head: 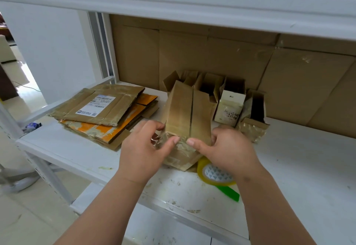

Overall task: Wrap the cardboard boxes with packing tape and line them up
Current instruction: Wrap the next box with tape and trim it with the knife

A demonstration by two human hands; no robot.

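On the shelf (289,158), a box (185,113) stands centre; flattened cartons (100,109) lie at nine o'clock, open boxes (231,100) at one o'clock, a tape roll (213,173) at five o'clock.

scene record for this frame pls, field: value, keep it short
surface: white shelf
held item: cardboard box, top flaps closed, seam running away from the camera
left hand: left hand grips the box's near left corner, thumb on the near edge
right hand: right hand grips the near right corner, thumb on the near edge
tape: tape roll lying on the shelf beside the right hand, partly hidden by it
left of box: flattened cardboard stack, top piece bears a shipping label
behind box: row of small boxes, several open
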